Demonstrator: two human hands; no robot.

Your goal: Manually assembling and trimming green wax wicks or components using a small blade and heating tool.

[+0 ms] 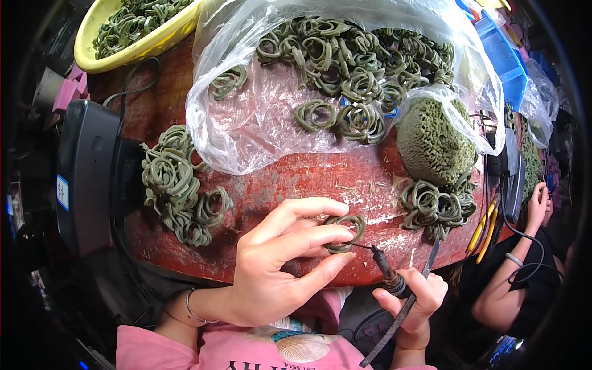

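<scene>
My left hand (287,259) pinches a dark green ring (340,234) with loops between thumb and fingers above the table's near edge. My right hand (419,296) grips a pen-like tool (388,271) with a dark, worn tip, probably a soldering iron or wax pen. Its thin point reaches the lower side of the ring; whether it touches I cannot tell. Also in the right hand is a long, flat, dark grey strip (401,317), like a file or blade, slanting up past the fingers. Green rings like the held one lie in piles at left (172,179) and right (435,205).
A clear plastic bag (246,145) holding many green rings lies across the red, worn table (277,185). A rough green block (431,139) stands right, near yellow-handled pliers (487,229). A yellow basin (142,57), a dark box (86,166) and another person's arm (512,277) surround it.
</scene>
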